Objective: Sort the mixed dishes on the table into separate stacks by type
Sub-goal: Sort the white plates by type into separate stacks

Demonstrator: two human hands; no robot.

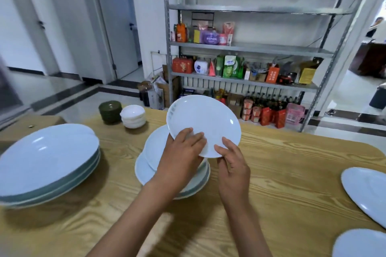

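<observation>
White glazed ceramic plate [203,124] – tilted above the mixed central stack [173,173] – is pinched at its near rim by left hand [183,152] and right hand [231,165] for transfer.

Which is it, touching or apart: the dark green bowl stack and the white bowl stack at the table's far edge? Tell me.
Cannot tell. In the head view the green bowl stack and the white bowl stack overlap in outline with no gap showing, but the white one may merely stand in front.

Wooden table [282,183], light grain. Directly on it: stack of large pale plates [48,165] at left; mixed pile of white plates [146,169] in the middle; dark green bowls [110,111] just beside white bowls [133,119] at the far edge; two white plates [367,192] at right.
</observation>
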